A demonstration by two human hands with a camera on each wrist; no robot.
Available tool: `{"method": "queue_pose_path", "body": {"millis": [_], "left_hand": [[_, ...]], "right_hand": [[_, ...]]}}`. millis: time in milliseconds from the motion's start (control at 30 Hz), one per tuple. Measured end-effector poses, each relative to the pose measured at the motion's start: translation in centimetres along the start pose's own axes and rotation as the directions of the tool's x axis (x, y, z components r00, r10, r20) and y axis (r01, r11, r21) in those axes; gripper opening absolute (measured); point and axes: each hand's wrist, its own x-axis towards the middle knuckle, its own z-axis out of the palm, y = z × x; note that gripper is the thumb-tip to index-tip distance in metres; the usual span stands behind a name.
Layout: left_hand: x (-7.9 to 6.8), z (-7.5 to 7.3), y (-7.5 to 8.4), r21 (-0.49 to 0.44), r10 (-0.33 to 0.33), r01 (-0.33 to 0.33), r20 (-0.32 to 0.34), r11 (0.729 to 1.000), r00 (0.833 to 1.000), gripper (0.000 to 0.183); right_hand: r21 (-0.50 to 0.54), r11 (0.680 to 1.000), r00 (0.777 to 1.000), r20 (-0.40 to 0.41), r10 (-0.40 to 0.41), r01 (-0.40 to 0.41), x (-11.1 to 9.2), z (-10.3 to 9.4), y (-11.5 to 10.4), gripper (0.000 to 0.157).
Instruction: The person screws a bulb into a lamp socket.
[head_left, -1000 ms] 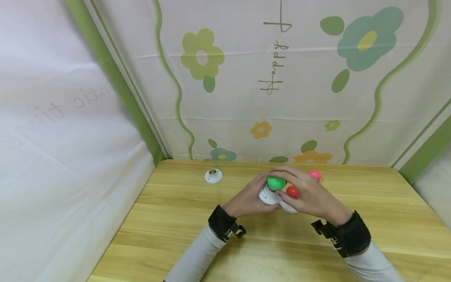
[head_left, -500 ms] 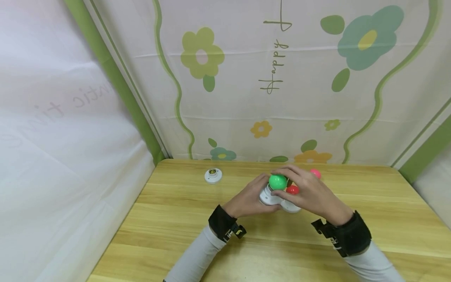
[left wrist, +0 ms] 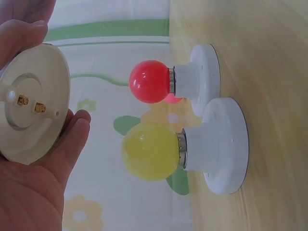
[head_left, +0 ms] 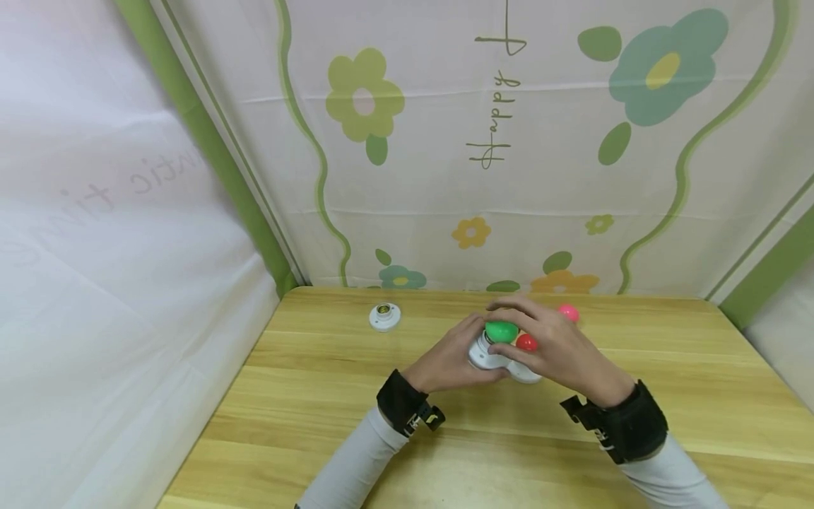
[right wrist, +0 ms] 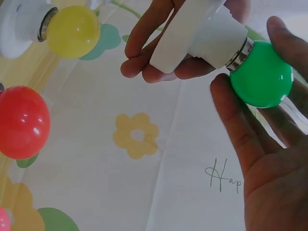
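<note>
My left hand (head_left: 445,360) holds a white lamp holder (head_left: 483,357) by its round base, raised off the table. Its underside with brass terminals shows in the left wrist view. A green light bulb (right wrist: 262,74) sits in that holder, a silver band of its metal cap showing at the socket's mouth. Around the green bulb lie the thumb and fingers of my right hand (head_left: 559,346). In the right wrist view, the holder and bulb are tilted, with the bulb toward the right palm. Behind the hands, a red bulb (left wrist: 150,82) and a yellow bulb (left wrist: 151,151) stand in white holders.
At the back left of the wooden table (head_left: 305,403) stands a white lamp holder (head_left: 384,318) without a bulb. A pink bulb (head_left: 569,313) shows beyond my right hand. A flower-printed curtain (head_left: 426,184) hangs at the table's far edge.
The right fingers eased back from the green bulb half a second ago and now lie forward over its top again. The left hand keeps its hold on the lamp holder, nearly still.
</note>
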Motion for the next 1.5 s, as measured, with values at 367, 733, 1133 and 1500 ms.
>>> {"method": "queue_pose_path", "body": {"millis": [367, 733, 1133, 1500], "left_hand": [[0.0, 0.01, -0.17, -0.021, 0.003, -0.004, -0.011, 1.0, 1.0, 0.091], [-0.1, 0.07, -0.15, -0.005, 0.014, -0.014, -0.009, 1.0, 1.0, 0.088], [-0.16, 0.23, 0.18, 0.006, -0.011, 0.011, 0.006, 1.0, 1.0, 0.075], [-0.09, 0.09, 0.16, -0.009, 0.006, -0.006, -0.001, 1.0, 1.0, 0.092]], "right_hand": [[0.048, 0.999, 1.0, 0.021, 0.02, -0.021, -0.36, -0.1, -0.09, 0.063], [0.005, 0.999, 0.999, 0.01, 0.037, -0.037, -0.21, -0.13, -0.01, 0.064], [-0.016, 0.996, 0.997, -0.007, 0.083, -0.083, -0.26, 0.02, -0.01, 0.066], [-0.001, 1.0, 1.0, 0.002, 0.003, -0.003, -0.24, 0.04, 0.16, 0.051]]}}
